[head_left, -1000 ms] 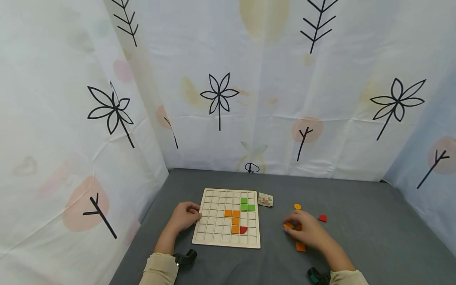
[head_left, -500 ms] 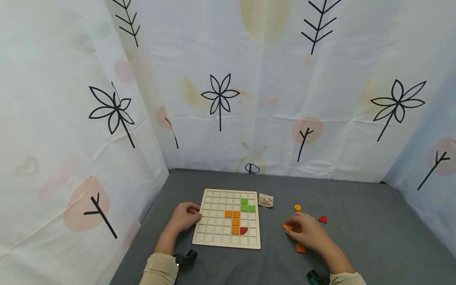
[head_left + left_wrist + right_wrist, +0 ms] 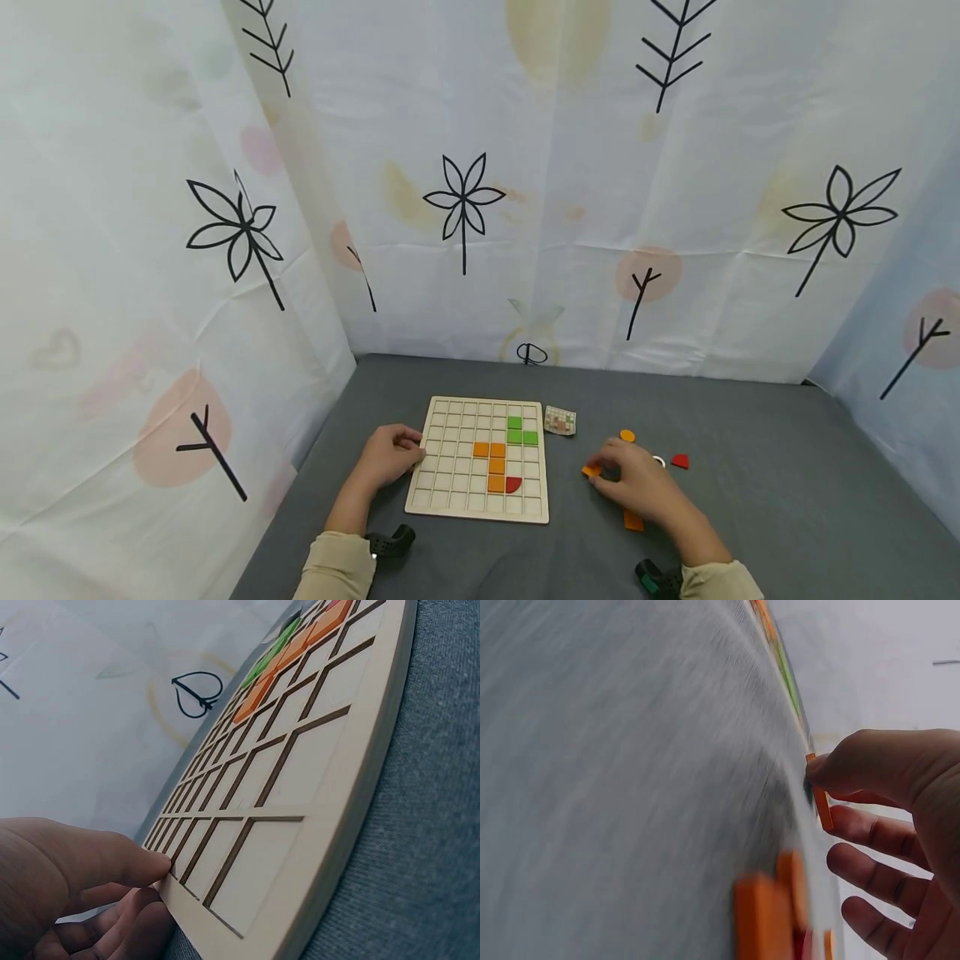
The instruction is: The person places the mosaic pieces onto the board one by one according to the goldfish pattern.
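Your right hand (image 3: 637, 479) reaches in from the lower right, palm turned inward, thumb and index finger pinching an orange tile (image 3: 591, 472) well apart from the board's right edge; the other fingers are loosely bent behind it. Your left hand (image 3: 391, 454) lies at the left edge of the wooden grid board (image 3: 315, 892), its thumb touching the rim and its fingers bent below; you cannot tell whether they grip it. In the board's cells you have three green tiles (image 3: 514, 436) in an L, four orange squares (image 3: 497, 466) and, beside the lowest of those, a red quarter-round (image 3: 513, 484). A patterned card (image 3: 559, 421) lies near the board's upper right. Around your right hand on the table (image 3: 780, 500) are an orange disc (image 3: 627, 435), a red piece (image 3: 680, 461) and an orange block (image 3: 633, 521).
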The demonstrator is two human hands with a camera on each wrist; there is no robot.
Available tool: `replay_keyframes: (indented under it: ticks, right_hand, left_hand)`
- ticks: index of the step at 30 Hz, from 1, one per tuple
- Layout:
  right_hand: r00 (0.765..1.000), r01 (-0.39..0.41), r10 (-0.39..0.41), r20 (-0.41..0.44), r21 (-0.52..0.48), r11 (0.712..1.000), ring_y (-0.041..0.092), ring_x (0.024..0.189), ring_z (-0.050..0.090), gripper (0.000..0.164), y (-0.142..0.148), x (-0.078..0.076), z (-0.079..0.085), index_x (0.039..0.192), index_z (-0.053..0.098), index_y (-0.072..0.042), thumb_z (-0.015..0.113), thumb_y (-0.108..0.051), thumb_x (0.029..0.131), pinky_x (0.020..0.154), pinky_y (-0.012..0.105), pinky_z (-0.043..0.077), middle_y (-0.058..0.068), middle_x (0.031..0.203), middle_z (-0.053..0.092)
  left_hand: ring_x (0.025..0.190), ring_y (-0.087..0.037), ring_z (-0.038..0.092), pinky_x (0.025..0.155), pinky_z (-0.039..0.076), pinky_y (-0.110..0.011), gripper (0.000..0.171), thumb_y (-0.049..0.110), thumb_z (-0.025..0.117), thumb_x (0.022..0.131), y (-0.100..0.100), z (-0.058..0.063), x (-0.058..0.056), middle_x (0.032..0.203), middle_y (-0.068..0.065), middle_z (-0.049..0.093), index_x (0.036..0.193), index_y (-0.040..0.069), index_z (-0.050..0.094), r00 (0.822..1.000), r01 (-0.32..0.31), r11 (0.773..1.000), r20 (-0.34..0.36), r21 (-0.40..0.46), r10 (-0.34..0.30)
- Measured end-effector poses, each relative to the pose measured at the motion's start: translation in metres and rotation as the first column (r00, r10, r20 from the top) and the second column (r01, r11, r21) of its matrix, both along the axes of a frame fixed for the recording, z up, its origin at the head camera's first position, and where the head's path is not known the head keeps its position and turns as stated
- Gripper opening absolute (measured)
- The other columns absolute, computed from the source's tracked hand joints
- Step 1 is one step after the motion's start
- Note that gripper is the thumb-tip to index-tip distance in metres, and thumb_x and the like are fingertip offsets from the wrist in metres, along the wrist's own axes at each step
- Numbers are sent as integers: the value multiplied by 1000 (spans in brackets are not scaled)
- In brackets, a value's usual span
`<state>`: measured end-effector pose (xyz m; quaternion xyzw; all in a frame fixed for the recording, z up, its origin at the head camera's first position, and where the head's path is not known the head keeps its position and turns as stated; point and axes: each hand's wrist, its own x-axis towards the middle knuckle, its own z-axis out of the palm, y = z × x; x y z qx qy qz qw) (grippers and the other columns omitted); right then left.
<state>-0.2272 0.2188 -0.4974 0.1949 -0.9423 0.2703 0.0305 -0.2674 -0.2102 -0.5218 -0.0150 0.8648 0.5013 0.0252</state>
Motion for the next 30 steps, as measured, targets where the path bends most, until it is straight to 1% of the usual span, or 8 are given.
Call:
replay_keyframes:
  ticks: [5,7,10,13,15,18,23,30]
  right_hand:
    - [996,-73,72,-45,-9,997,13,88,63,14,-24,-11,1,103,79,-22,83,-15,91,76,31,54,-8,100,68]
    - [992,-109,108,-70,-13,994,19,96,68,14,-35,-16,2,103,80,-20,83,-14,91,77,32,55,-2,107,72]
    - [978,-182,178,-107,-32,983,25,97,70,14,-53,-22,3,103,80,-17,82,-12,90,76,34,54,4,109,73]
    - [961,-246,238,-137,-45,968,24,94,67,13,-70,-28,4,103,80,-16,81,-11,91,76,34,53,3,107,72]
    - [953,-280,270,-137,-61,958,21,87,62,11,-82,-32,5,103,80,-16,80,-12,92,78,34,50,0,102,70]
    - [943,-317,305,-129,-83,945,18,89,63,11,-99,-37,4,104,80,-15,80,-13,94,80,34,51,-1,102,71]
    - [932,-361,358,-48,-128,924,20,93,66,12,-122,-43,0,108,80,-14,76,-12,97,81,30,56,2,106,72]
    - [927,-376,376,-13,-96,922,12,86,59,12,-142,-44,-7,106,81,-16,75,-11,97,77,26,53,-1,104,70]
  left_hand:
    - [71,-18,67,64,57,-33,22,4,77,92,0,1,1,88,-10,71,112,-2,74,1000,2,1000,2,15,-2]
    - [70,-18,67,63,57,-33,22,4,77,91,0,2,1,88,-10,71,112,-3,74,1000,6,1000,-1,13,-6]
    - [70,-18,67,64,57,-33,21,4,77,91,0,2,2,88,-9,71,112,-2,74,1000,4,1000,5,11,-4]
    - [69,-18,67,63,57,-33,22,4,77,91,1,4,3,87,-9,71,112,-2,74,1000,4,1000,1,7,-4]
    - [69,-18,67,63,57,-33,22,4,77,91,1,6,2,87,-10,71,112,-3,74,1000,4,1000,-2,7,-4]
    - [70,-17,67,64,57,-33,23,4,77,91,2,8,2,88,-10,71,113,-3,74,1000,3,1000,-1,10,-3]
    - [69,-17,67,63,57,-31,23,4,78,91,2,9,3,88,-10,72,112,-3,74,1000,2,1000,1,15,-2]
    - [69,-16,67,63,56,-32,23,5,78,91,1,7,3,87,-9,72,112,-2,75,1000,3,1000,2,3,-3]
